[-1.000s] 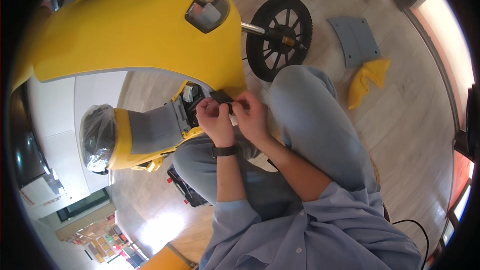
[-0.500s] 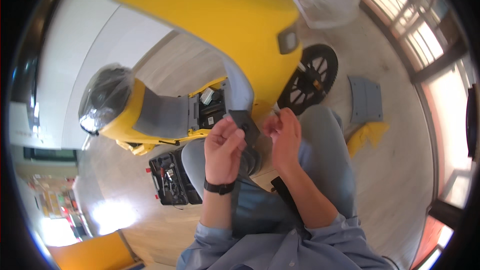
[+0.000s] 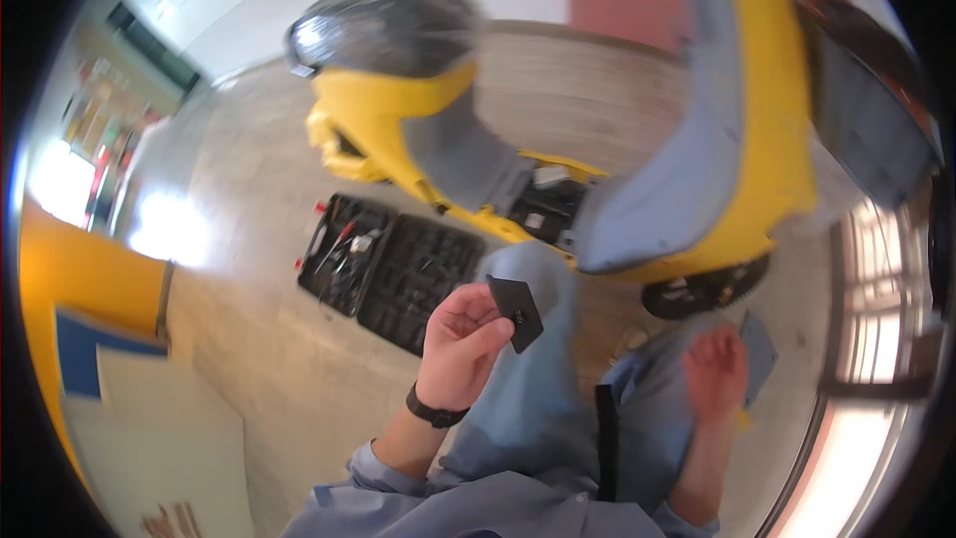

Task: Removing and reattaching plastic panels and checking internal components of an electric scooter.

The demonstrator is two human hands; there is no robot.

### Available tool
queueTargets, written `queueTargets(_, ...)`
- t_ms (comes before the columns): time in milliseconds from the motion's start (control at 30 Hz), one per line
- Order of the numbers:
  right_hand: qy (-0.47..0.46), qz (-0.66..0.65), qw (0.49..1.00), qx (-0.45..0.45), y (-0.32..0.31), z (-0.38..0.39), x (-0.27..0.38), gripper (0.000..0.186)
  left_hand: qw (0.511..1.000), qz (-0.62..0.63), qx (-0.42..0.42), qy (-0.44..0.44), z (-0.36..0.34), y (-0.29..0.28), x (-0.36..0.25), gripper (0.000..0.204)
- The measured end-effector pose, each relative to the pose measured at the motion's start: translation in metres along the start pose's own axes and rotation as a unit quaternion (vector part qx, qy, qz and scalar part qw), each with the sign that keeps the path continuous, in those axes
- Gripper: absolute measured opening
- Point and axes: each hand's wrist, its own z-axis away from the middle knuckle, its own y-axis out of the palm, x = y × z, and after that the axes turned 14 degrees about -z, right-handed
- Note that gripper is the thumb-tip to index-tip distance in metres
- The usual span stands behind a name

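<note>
A small flat black plate (image 3: 518, 315) with a round fitting at its middle is pinched between the thumb and fingers of my left hand (image 3: 460, 347), held up in front of my left knee. My right hand (image 3: 715, 371) is apart from it, over my right knee. That hand is blurred, and whether anything is between its fingers does not show. Beyond my knees stands a yellow and grey scooter (image 3: 775, 139). Its floor compartment (image 3: 546, 207) is uncovered, showing dark parts and a pale block inside.
An opened black tool case (image 3: 423, 274) with tools lies on the floor left of my knee. Clear plastic film covers the scooter's dark seat (image 3: 393, 25). The scooter's wheel (image 3: 707, 289) is beyond my right knee. A grey panel (image 3: 760, 351) lies partly hidden behind my right hand.
The view has swung to the left. My right hand has moved away from the black plate, out to the right. My left hand keeps hold of the plate.
</note>
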Motion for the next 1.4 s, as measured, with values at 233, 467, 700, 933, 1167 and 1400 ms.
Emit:
queueTargets(233,0.122,-0.071,0.963,0.229,-0.027,-0.01,0.038,0.013,0.912,-0.056,-0.398,-0.086,0.05,-0.24,0.098,0.03)
queueTargets(467,0.075,-0.018,0.975,0.206,-0.007,-0.016,0.047,0.012,0.852,0.095,-0.507,-0.086,0.077,-0.413,0.224,0.037)
queueTargets(700,0.054,0.036,0.986,0.154,-0.011,-0.03,0.061,0.01,0.807,0.206,-0.545,-0.102,0.043,-0.464,0.258,0.043)
queueTargets(933,0.05,0.065,0.986,0.145,-0.014,-0.029,0.062,0.011,0.78,0.083,-0.593,-0.181,0.023,-0.5,0.246,0.043)
queueTargets(1167,0.046,0.078,0.988,0.127,-0.009,-0.034,0.053,0.012,0.813,0.093,-0.558,-0.14,0.007,-0.511,0.237,0.038)
queueTargets(1400,0.012,0.075,0.992,0.097,-0.013,-0.032,0.059,0.012,0.851,0.071,-0.489,-0.175,0.016,-0.466,0.269,0.023)
